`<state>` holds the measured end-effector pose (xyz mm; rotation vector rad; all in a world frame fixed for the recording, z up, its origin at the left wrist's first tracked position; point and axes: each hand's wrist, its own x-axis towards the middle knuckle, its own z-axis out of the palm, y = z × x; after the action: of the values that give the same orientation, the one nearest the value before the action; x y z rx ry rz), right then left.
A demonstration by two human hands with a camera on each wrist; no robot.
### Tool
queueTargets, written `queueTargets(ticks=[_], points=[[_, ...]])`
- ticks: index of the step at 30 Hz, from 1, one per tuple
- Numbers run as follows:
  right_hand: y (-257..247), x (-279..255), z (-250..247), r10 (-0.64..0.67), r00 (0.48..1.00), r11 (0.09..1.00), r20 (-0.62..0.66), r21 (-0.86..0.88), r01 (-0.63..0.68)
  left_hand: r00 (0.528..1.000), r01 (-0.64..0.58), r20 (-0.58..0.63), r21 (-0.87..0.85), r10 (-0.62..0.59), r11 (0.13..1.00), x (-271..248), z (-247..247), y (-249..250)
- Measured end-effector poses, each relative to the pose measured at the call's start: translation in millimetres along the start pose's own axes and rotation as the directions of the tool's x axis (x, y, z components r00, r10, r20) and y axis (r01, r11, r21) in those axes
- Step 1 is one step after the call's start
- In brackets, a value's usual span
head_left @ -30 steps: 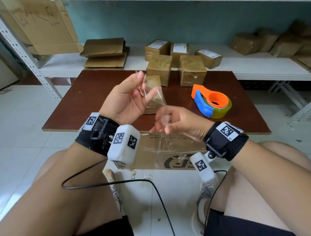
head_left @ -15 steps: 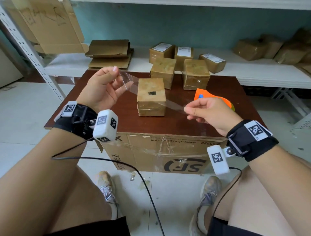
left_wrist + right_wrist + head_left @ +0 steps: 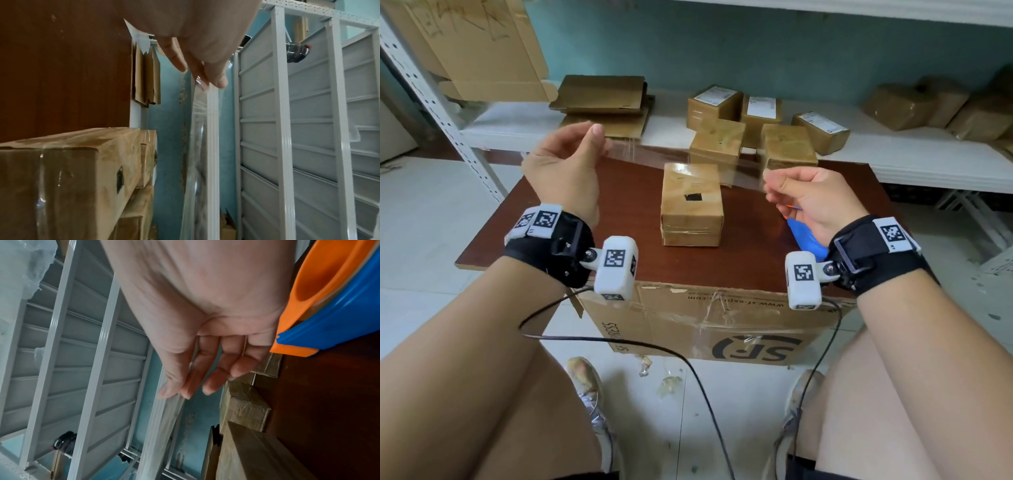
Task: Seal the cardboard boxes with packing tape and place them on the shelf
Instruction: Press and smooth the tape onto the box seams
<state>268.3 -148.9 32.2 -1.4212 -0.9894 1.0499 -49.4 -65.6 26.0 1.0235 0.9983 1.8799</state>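
Observation:
A clear strip of packing tape (image 3: 681,164) is stretched in the air between both hands, above and behind a small brown cardboard box (image 3: 691,205) with a black mark on top, standing mid-table. My left hand (image 3: 571,161) pinches the strip's left end, seen as the tape (image 3: 202,123) hanging from the fingertips (image 3: 218,81). My right hand (image 3: 804,195) pinches the right end; its fingertips (image 3: 174,391) hold the tape (image 3: 164,426). The orange and blue tape dispenser (image 3: 804,236) lies on the table under my right wrist, also close in the right wrist view as the dispenser (image 3: 337,293).
Two taped boxes (image 3: 717,142) (image 3: 787,149) stand at the brown table's (image 3: 619,267) far edge. The white shelf (image 3: 928,161) behind holds labelled boxes (image 3: 714,104), flattened cardboard (image 3: 602,102) and wrapped parcels (image 3: 900,106). A large SF carton (image 3: 709,322) sits under the table front.
Both hands have drawn apart, pulling the crumpled tape out into a straight strip over the box. The head view has moved closer to the table.

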Motion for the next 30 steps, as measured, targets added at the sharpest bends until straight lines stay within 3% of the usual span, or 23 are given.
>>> queueTargets(ticks=[6,10,13,14,16,20,25,30], points=[[2,24,9,-0.065,0.998,0.996,-0.01,0.058,0.065,0.998,-0.003,-0.063,0.156,0.013,0.988,11,-5,-24],[5,34,17,-0.062,0.998,0.995,0.005,0.08,0.062,0.975,0.197,-0.129,0.124,-0.181,0.973,11,-1,-34],[4,40,13,-0.097,0.995,0.992,0.018,0.081,0.096,0.894,0.428,-0.137,-0.027,-0.428,0.903,21,2,-33],[3,43,10,-0.116,0.993,0.99,0.008,0.08,0.115,0.848,0.514,-0.088,-0.093,-0.522,0.852,27,0,-33],[4,48,3,-0.145,0.989,0.987,-0.012,0.064,0.145,0.78,0.626,0.023,-0.068,-0.626,0.777,34,-7,-30],[12,54,0,-0.166,0.985,0.986,-0.047,-0.014,0.165,0.824,0.557,0.031,0.143,-0.566,0.818,24,-2,-24],[23,61,7,-0.214,0.969,0.972,-0.125,-0.127,0.199,0.835,0.523,0.056,0.227,-0.547,0.822,21,0,-20],[31,68,9,-0.161,0.971,0.98,-0.178,-0.142,0.137,0.851,0.516,-0.018,0.219,-0.525,0.828,24,0,-24]])
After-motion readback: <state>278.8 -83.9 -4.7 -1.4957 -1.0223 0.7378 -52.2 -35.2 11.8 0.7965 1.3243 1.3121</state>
